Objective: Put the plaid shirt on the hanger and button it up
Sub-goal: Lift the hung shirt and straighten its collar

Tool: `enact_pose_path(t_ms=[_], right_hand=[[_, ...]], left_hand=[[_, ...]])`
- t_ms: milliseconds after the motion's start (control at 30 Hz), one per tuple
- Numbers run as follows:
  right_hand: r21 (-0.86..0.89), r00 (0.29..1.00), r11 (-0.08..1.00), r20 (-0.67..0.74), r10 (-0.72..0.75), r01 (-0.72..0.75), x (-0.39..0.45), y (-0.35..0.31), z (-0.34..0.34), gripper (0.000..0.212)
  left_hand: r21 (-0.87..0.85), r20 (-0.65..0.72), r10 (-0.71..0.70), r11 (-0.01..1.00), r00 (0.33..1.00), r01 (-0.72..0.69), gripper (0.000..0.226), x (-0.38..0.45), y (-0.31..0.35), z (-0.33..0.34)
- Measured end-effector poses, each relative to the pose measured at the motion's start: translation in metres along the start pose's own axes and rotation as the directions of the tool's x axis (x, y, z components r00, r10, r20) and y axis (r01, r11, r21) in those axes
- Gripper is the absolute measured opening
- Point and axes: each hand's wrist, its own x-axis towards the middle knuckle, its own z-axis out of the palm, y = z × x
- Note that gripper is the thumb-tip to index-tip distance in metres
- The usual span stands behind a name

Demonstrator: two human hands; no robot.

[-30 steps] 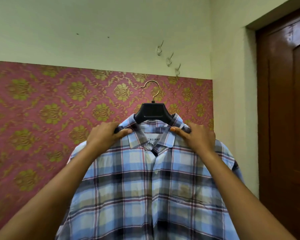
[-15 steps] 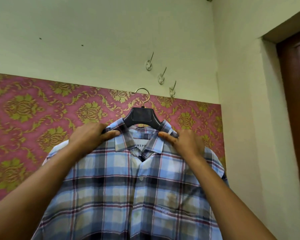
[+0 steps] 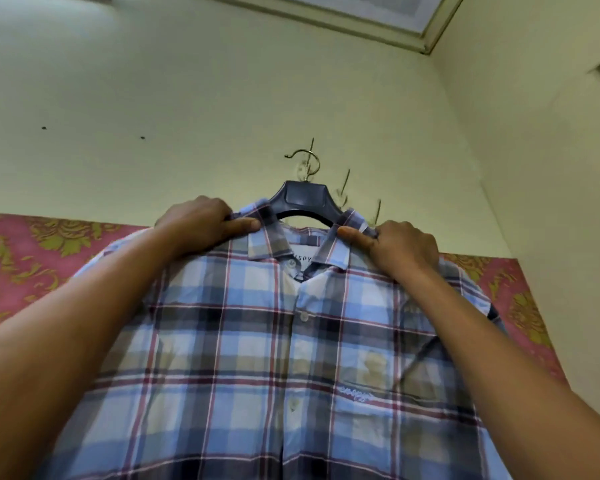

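Observation:
The blue, white and maroon plaid shirt [image 3: 257,362] hangs on a black hanger [image 3: 305,199] and its front is buttoned below the collar. My left hand [image 3: 201,225] grips the left shoulder by the collar. My right hand [image 3: 395,247] grips the right shoulder by the collar. The hanger's brass hook [image 3: 307,161] is raised to the leftmost of three wall hooks [image 3: 310,150]; whether it rests on that hook is blurred. The shirt's hem is out of frame.
Two more wall hooks [image 3: 345,183] run down to the right on the pale green wall. Pink and gold patterned wallpaper [image 3: 32,247] covers the lower wall. A side wall [image 3: 534,168] meets it in a corner on the right.
Both hands have lifted the shirt and hanger upward toward the wall hooks. The view has tilted up, so the door at right is gone and the ceiling edge shows.

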Motion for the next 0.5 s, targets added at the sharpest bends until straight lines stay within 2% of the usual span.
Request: enact_pose_path(t_ms=[100,333,500], right_hand=[[-0.021,1.000,0.999,-0.005,0.027,-0.027,0.029,0.002,0.002,0.076],[-0.075,0.998,0.995,-0.012,0.064,-0.064,0.083,0.006,-0.004,0.081],[-0.050,0.995,0.997,0.087,0.056,-0.051,0.110,0.004,-0.010,0.094]], left_hand=[[0.028,-0.030,0.032,0.999,0.999,-0.031,0.061,0.037,-0.001,-0.003],[-0.035,-0.040,0.064,0.997,0.997,-0.066,0.064,0.096,-0.005,-0.005],[-0.091,0.034,0.027,0.996,0.999,-0.023,0.069,0.111,-0.006,-0.012]])
